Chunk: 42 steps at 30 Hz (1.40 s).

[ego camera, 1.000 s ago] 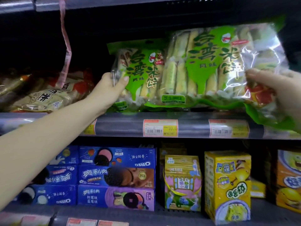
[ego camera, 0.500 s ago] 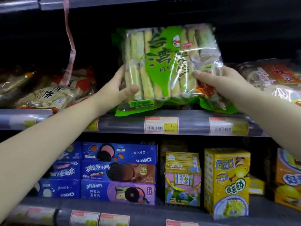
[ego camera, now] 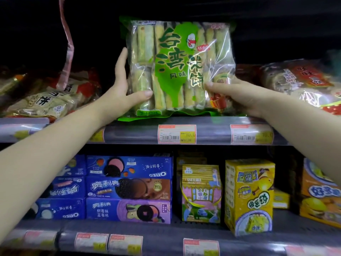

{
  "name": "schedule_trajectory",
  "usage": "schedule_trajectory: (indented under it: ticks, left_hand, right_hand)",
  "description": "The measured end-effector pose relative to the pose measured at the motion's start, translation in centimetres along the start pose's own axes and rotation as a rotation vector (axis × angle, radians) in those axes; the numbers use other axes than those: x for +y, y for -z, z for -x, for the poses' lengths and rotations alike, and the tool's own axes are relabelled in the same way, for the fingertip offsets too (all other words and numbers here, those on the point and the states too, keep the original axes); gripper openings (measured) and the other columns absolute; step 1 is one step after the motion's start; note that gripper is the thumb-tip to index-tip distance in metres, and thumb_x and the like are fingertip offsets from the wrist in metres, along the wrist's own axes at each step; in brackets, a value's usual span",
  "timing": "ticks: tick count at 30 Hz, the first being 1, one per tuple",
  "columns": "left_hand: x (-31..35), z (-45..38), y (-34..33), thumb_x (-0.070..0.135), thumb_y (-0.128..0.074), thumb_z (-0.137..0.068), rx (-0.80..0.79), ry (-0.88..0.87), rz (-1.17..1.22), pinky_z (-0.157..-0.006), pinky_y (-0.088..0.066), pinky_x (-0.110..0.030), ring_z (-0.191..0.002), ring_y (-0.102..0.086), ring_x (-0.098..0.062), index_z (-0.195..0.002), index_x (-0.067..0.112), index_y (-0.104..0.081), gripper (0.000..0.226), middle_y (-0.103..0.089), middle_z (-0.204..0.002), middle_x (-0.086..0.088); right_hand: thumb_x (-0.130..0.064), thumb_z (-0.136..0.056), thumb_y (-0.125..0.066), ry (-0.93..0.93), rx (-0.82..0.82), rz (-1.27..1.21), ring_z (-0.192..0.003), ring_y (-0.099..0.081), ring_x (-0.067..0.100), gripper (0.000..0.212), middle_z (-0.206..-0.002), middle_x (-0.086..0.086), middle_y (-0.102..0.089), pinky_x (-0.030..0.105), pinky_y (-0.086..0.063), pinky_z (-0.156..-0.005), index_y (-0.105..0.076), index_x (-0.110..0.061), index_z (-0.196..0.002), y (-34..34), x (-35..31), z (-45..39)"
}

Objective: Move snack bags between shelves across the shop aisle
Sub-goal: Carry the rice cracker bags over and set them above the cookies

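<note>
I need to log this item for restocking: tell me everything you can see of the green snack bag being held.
The green snack bag is clear, glossy plastic with a green panel, large printed characters and a small cartoon figure. Rows of pale stick-shaped snacks show through. It stands upright, its bottom edge on the upper shelf. The left hand grips its left side, thumb across the front; the right hand pinches its lower right part.

Glossy, crinkled clear plastic wraps the green snack bag (ego camera: pixel 177 67); the shelf edge (ego camera: pixel 212 133) looks smooth and grey

Dim, dark shelf recesses; glare on wrapping; soft, warped edges.
</note>
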<state>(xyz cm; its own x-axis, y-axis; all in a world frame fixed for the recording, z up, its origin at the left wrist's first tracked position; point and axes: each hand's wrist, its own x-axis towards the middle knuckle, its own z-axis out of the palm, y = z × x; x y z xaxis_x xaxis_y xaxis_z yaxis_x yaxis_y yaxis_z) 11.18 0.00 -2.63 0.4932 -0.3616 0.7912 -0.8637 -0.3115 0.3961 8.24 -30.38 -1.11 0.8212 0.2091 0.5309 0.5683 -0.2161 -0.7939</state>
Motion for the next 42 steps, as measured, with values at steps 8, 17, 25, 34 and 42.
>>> schedule_trajectory:
  ticks: [8, 17, 25, 34, 42]
  left_hand:
    - [0.5, -0.1, -0.2, 0.055, -0.064, -0.075, 0.049, -0.003, -0.140, -0.119, -0.015, -0.047, -0.145, -0.018, -0.021, -0.143, 0.049, -0.004, 0.092, -0.019, -0.153, -0.003]
    - [0.2, -0.3, 0.3, 0.050, -0.071, -0.077, -0.023, -0.001, -0.086, -0.104, -0.037, -0.017, -0.141, -0.030, -0.001, -0.153, 0.035, -0.008, 0.099, -0.025, -0.159, 0.007]
    - [-0.5, -2.4, -1.2, 0.005, -0.069, -0.084, -0.085, 0.151, -0.153, -0.108, -0.040, -0.041, -0.129, -0.049, -0.020, -0.152, 0.024, -0.001, 0.098, -0.044, -0.145, -0.011]
    - [-1.6, -3.0, -1.4, 0.027, -0.072, -0.083, -0.110, 0.204, -0.267, -0.112, -0.032, -0.034, -0.142, -0.028, -0.014, -0.152, 0.035, 0.006, 0.105, -0.015, -0.161, 0.004]
    - [-2.4, -4.4, -1.9, 0.030, -0.073, -0.081, -0.143, 0.278, -0.433, -0.113, -0.034, -0.041, -0.137, -0.040, -0.029, -0.150, 0.036, 0.015, 0.111, -0.016, -0.161, 0.000]
  right_hand:
    - [-0.051, -0.073, -0.077, 0.164, 0.129, 0.234, -0.114, -0.056, -0.001, 0.127, -0.160, -0.008, -0.020, 0.012, -0.046, -0.088, 0.021, -0.035, -0.151, 0.4, 0.3, 1.0]
    - [-0.033, -0.065, -0.085, 0.168, -0.026, 0.300, -0.096, -0.059, -0.022, 0.138, -0.126, -0.034, -0.034, 0.003, -0.049, -0.074, 0.024, -0.038, -0.150, 1.2, 0.3, 1.3]
    - [-0.033, -0.069, -0.087, 0.125, 0.121, 0.415, -0.127, -0.042, 0.010, 0.134, -0.163, -0.001, -0.013, 0.010, -0.039, -0.083, 0.019, -0.041, -0.150, 1.0, 0.5, 0.8]
    - [-0.035, -0.058, -0.092, -0.023, 0.218, 0.520, -0.116, -0.055, 0.020, 0.140, -0.145, -0.007, -0.042, 0.029, -0.050, -0.095, 0.007, -0.028, -0.156, 0.7, 0.6, -0.3]
    - [-0.037, -0.061, -0.091, -0.110, 0.264, 0.713, -0.131, -0.046, 0.035, 0.140, -0.153, 0.013, -0.038, 0.036, -0.040, -0.099, 0.012, -0.013, -0.154, -0.7, 0.0, -1.6]
